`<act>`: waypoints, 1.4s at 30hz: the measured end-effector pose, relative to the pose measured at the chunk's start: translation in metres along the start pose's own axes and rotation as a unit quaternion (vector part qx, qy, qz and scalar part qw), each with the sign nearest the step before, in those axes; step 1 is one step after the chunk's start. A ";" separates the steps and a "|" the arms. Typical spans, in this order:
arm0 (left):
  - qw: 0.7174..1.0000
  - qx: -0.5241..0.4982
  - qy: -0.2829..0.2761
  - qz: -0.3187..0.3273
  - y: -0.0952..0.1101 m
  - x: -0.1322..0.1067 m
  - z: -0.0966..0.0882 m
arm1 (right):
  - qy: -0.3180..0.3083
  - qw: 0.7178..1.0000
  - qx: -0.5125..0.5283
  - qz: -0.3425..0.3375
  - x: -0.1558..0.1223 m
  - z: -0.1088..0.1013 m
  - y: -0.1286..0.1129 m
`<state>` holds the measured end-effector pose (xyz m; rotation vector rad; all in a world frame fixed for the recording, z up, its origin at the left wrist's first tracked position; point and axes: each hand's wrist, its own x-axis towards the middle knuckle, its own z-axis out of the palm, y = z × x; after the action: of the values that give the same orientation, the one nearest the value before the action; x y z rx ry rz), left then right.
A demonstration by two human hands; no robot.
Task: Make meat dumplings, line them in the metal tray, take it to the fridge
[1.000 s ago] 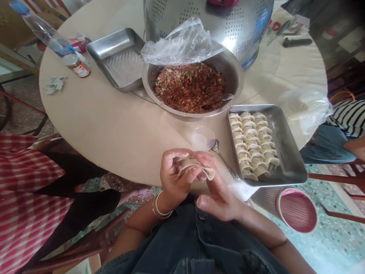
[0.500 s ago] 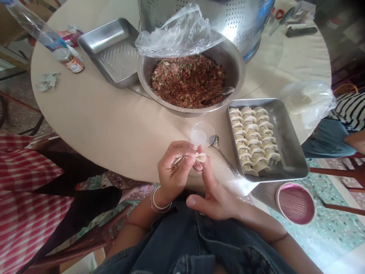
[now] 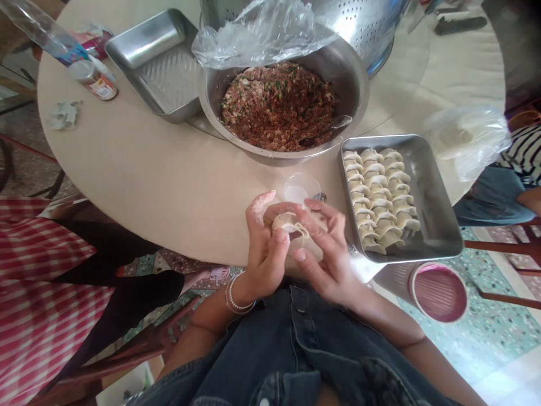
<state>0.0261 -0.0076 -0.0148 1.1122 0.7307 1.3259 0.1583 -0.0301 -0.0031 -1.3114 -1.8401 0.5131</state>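
Observation:
A pale dumpling (image 3: 291, 224) sits between both my hands above the near edge of the round table (image 3: 147, 169). My left hand (image 3: 264, 251) pinches its left side with floury fingers. My right hand (image 3: 332, 248) closes on its right side with thumb and fingertips. Just beyond my fingers stand a small clear water cup (image 3: 301, 189) and a spoon (image 3: 321, 197). A steel bowl (image 3: 350, 84) of minced meat filling (image 3: 279, 107) is behind them. To the right, a steel tray (image 3: 435, 197) holds several rows of folded dumplings (image 3: 380, 194).
An empty steel tray (image 3: 156, 62), a bottle (image 3: 46, 34) and a jar (image 3: 91, 79) stand at the back left. A colander (image 3: 363, 22) and plastic bags (image 3: 262, 34) lie behind the bowl. A pink-rimmed bin (image 3: 437, 290) is on the floor at the right. People sit at both sides.
My right hand has come up from below and closed on the dumpling with its thumb and fingers. The dumpling has turned between both hands, and the view has tilted down slightly.

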 end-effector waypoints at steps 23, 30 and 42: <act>0.921 -0.214 -0.095 -0.312 0.004 0.013 -0.001 | 0.122 0.979 -0.101 -0.128 -0.001 -0.020 0.020; 0.851 -0.294 -0.216 -0.379 0.009 0.012 0.004 | -0.056 0.982 -0.029 -0.176 0.005 -0.043 0.031; 0.764 -0.381 -0.128 -0.505 0.005 0.008 0.013 | -0.142 0.957 -0.051 -0.248 0.003 -0.052 0.028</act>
<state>0.0370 -0.0034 -0.0047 0.1108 0.3824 0.3961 0.2156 -0.0225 0.0092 -0.8155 -2.3641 0.3480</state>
